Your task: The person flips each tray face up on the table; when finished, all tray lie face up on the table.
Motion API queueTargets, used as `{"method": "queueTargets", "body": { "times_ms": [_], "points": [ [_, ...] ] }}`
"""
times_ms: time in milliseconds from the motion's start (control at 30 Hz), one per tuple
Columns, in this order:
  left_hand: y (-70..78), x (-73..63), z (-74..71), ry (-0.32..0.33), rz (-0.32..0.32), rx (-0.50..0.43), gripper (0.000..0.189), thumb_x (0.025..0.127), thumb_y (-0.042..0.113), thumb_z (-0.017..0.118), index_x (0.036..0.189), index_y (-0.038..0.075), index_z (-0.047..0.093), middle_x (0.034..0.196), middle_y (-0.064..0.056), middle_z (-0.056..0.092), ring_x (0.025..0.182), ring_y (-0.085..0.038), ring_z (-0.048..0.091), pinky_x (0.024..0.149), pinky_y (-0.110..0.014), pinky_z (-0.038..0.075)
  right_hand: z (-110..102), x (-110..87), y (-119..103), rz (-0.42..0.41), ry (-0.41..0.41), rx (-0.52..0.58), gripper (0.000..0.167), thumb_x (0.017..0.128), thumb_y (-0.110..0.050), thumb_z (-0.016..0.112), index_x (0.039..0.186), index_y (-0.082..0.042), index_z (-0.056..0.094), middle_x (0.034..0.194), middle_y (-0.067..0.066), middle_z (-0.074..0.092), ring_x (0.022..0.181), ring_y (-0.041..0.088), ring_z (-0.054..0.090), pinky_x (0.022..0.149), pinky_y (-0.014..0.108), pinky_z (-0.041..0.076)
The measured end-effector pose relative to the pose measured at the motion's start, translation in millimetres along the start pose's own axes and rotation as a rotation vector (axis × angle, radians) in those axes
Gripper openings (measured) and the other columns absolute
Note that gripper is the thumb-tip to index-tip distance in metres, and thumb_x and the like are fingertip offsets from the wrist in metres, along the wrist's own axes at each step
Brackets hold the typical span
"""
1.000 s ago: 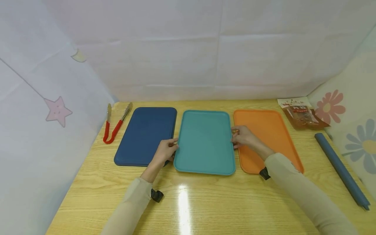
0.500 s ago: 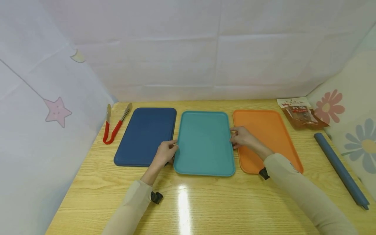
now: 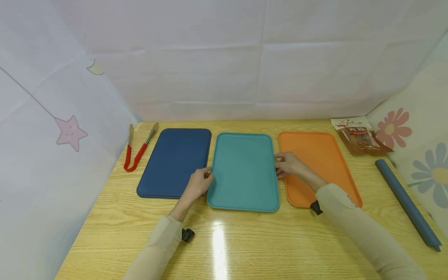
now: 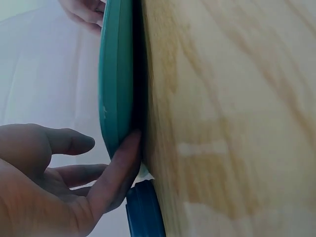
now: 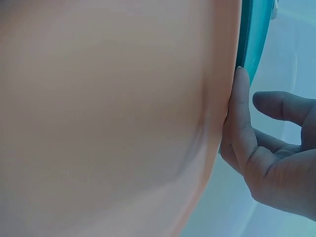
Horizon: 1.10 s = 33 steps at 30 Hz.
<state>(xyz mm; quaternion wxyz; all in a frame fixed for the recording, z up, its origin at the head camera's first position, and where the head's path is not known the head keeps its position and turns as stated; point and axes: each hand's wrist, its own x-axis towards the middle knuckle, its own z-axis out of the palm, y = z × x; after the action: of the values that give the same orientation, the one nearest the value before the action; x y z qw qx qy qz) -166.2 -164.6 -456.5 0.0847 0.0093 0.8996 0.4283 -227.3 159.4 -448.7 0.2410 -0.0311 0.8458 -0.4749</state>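
Observation:
A teal tray (image 3: 244, 173) lies in the middle of the table. My left hand (image 3: 199, 182) is at its left rim; the left wrist view shows fingertips (image 4: 129, 148) touching the rim's lower edge, the thumb lifted apart from it. At the opposite rim is my right hand (image 3: 288, 164), reaching over the orange tray (image 3: 322, 163). In the right wrist view its fingers (image 5: 241, 108) rest between the orange tray's edge and the teal rim, with the thumb standing free. A dark blue tray (image 3: 176, 161) lies to the left, partly behind my left hand.
Red-handled tongs (image 3: 138, 153) lie at the far left of the wooden table (image 3: 255, 245). A brown food packet (image 3: 362, 138) sits in the back right corner. Along the right edge lies a long grey-blue roll (image 3: 407, 204). White cloth walls (image 3: 210, 70) enclose the back and sides.
The teal tray has shifted very slightly towards me, its near edge lower in the head view. Both hands have stayed beside its rims.

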Motion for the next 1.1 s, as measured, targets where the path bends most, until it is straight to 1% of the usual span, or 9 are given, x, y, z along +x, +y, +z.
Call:
{"method": "queueTargets", "body": {
  "times_ms": [133,267,367,433,533,667,767,867,1100],
  "points": [
    [3.4,-1.3,1.4,0.002,0.035,0.097,0.043,0.099,0.012,0.052,0.138,-0.005,0.048,0.073,-0.011,0.053,0.042,-0.011,0.026,0.042,-0.025,0.028,-1,-1.2,0,-0.004,-0.001,-0.001,0.056,0.096,-0.005,0.047,0.147,0.009,0.027,0.115,0.031,0.056,0.079,0.028,0.064,0.07,0.039,0.058],
    [6.1,-2.4,1.3,-0.003,0.051,0.135,0.042,0.099,0.013,0.053,0.136,-0.005,0.051,0.07,-0.007,0.049,0.042,-0.011,0.026,0.041,-0.025,0.028,-2,-1.8,0,-0.005,-0.006,-0.001,0.056,0.097,-0.005,0.047,0.147,0.01,0.028,0.108,0.029,0.058,0.078,0.029,0.065,0.07,0.039,0.058],
    [7.3,-3.4,-0.4,-0.01,0.039,0.134,0.042,0.099,0.015,0.053,0.137,-0.004,0.05,0.072,-0.008,0.054,0.042,-0.011,0.028,0.042,-0.026,0.029,-3,-2.1,0,-0.004,-0.01,-0.001,0.055,0.097,-0.006,0.048,0.146,0.011,0.029,0.103,0.028,0.059,0.078,0.03,0.066,0.07,0.039,0.058],
    [7.9,-3.8,-2.2,-0.021,0.033,0.127,0.043,0.099,0.016,0.053,0.137,-0.004,0.05,0.082,-0.011,0.062,0.043,-0.012,0.031,0.044,-0.027,0.031,-3,-3.0,-1,-0.003,-0.008,-0.001,0.055,0.098,-0.007,0.048,0.146,0.01,0.029,0.104,0.028,0.059,0.078,0.031,0.066,0.07,0.039,0.058],
    [7.5,-4.6,-7.0,-0.032,0.038,0.109,0.044,0.1,0.016,0.052,0.138,-0.004,0.049,0.1,-0.013,0.065,0.044,-0.013,0.036,0.045,-0.028,0.033,-5,-5.3,-2,-0.005,0.001,-0.009,0.056,0.099,-0.009,0.048,0.147,0.009,0.027,0.111,0.03,0.058,0.081,0.031,0.067,0.072,0.041,0.058],
    [4.4,-4.3,-18.4,-0.021,0.056,0.083,0.044,0.1,0.015,0.051,0.139,-0.005,0.048,0.099,-0.015,0.066,0.046,-0.02,0.051,0.043,-0.027,0.04,-6,-8.3,-8,-0.043,0.053,-0.096,0.054,0.099,-0.014,0.044,0.147,0.005,0.031,0.123,0.029,0.054,0.087,0.032,0.064,0.073,0.04,0.055],
    [1.0,-4.9,-32.2,0.0,0.05,0.059,0.043,0.1,0.016,0.05,0.139,-0.003,0.048,0.109,-0.019,0.064,0.067,-0.029,0.066,0.051,-0.03,0.052,-4,-9.7,-16,-0.091,0.11,-0.182,0.051,0.098,-0.017,0.043,0.145,0.002,0.038,0.124,0.025,0.054,0.089,0.032,0.061,0.068,0.036,0.049],
    [-5.9,-5.4,-49.6,0.02,0.034,0.052,0.044,0.102,0.017,0.048,0.141,-0.001,0.045,0.128,-0.022,0.055,0.093,-0.036,0.066,0.064,-0.036,0.058,1,-9.1,-25,-0.131,0.145,-0.228,0.047,0.099,-0.019,0.044,0.142,-0.001,0.044,0.124,0.023,0.055,0.091,0.03,0.059,0.064,0.033,0.047],
    [-36.3,1.0,-88.0,0.124,0.04,0.231,0.045,0.102,0.017,0.047,0.14,-0.007,0.045,0.134,-0.03,0.046,0.118,-0.044,0.049,0.09,-0.054,0.046,21,-3.8,-48,-0.212,0.154,-0.264,0.043,0.099,-0.019,0.047,0.139,-0.003,0.05,0.123,0.021,0.058,0.105,0.032,0.059,0.077,0.04,0.051]
  ]
}}
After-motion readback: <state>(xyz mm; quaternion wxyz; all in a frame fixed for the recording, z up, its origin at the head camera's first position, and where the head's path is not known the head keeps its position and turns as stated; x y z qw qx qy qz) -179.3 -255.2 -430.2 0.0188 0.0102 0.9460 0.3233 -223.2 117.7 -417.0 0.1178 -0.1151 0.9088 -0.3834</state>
